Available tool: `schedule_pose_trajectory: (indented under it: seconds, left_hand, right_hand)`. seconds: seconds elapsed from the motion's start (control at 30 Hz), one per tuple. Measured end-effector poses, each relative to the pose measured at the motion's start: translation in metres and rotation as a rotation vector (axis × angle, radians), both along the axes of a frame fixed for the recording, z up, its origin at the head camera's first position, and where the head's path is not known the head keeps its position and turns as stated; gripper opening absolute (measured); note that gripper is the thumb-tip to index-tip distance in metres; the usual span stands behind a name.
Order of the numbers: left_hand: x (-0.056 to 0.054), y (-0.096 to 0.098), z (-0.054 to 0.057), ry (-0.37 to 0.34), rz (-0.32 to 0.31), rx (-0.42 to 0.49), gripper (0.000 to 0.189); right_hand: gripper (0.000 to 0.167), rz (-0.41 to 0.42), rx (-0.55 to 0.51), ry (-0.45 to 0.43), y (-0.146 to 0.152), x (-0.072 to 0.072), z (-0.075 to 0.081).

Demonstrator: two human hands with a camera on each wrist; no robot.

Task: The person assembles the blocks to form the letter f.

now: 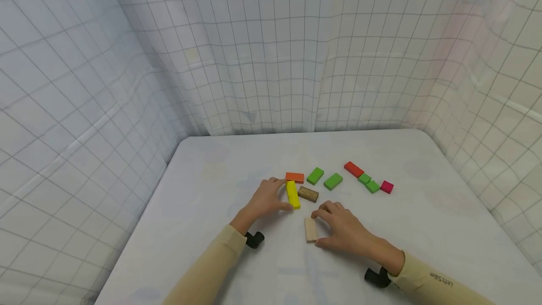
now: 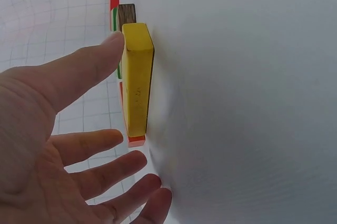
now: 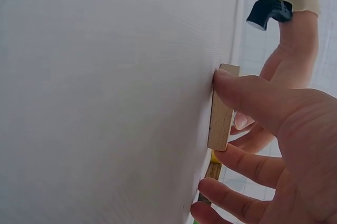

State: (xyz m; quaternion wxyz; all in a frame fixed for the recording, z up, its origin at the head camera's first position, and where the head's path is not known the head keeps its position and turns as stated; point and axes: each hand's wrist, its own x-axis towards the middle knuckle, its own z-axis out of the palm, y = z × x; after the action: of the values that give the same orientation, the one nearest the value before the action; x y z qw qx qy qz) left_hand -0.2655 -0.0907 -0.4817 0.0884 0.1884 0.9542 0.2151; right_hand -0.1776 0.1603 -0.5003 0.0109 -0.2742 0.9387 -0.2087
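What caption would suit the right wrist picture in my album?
A right hand pinches a pale wooden block by its ends, with the left hand behind.

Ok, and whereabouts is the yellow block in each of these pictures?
Head: yellow block below and slightly right of centre, beside the left hand.
Left wrist: left of centre, running lengthwise up the picture.
Right wrist: only a sliver, right of centre, just below the pale block.
Shared landmark: the brown block, near it in every view.

The pale block [image 3: 221,121] is showing matt wood, the brown block [image 1: 308,194] is showing streaked grain, the yellow block [image 2: 138,87] is looking smooth.
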Motion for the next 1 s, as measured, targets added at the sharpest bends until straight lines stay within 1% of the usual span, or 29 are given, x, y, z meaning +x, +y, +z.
schedule_pose_trajectory:
  seconds: [0.13, 0.27, 0.53, 0.77, 1.0]
  left_hand:
    - [-0.004, 0.001, -0.001, -0.016, -0.003, -0.025, 0.09]
    - [-0.006, 0.001, -0.003, -0.015, -0.017, -0.044, 0.092]
    - [-0.008, 0.003, -0.003, -0.017, -0.04, -0.033, 0.095]
    - [-0.012, 0.005, -0.007, -0.023, -0.056, -0.054, 0.097]
    - [-0.015, 0.005, -0.004, -0.008, -0.081, -0.083, 0.096]
  right_hand:
    - [0.056, -0.001, 0.007, 0.002, -0.001, 0.0, 0.001]
    - [0.057, -0.002, 0.017, -0.001, -0.001, 0.001, 0.002]
    - [0.057, -0.011, 0.021, -0.004, -0.002, 0.001, 0.002]
    - [0.057, -0.006, 0.006, -0.005, -0.001, 0.001, 0.0]
    - [0.057, -0.008, 0.009, -0.012, -0.001, 0.0, 0.001]
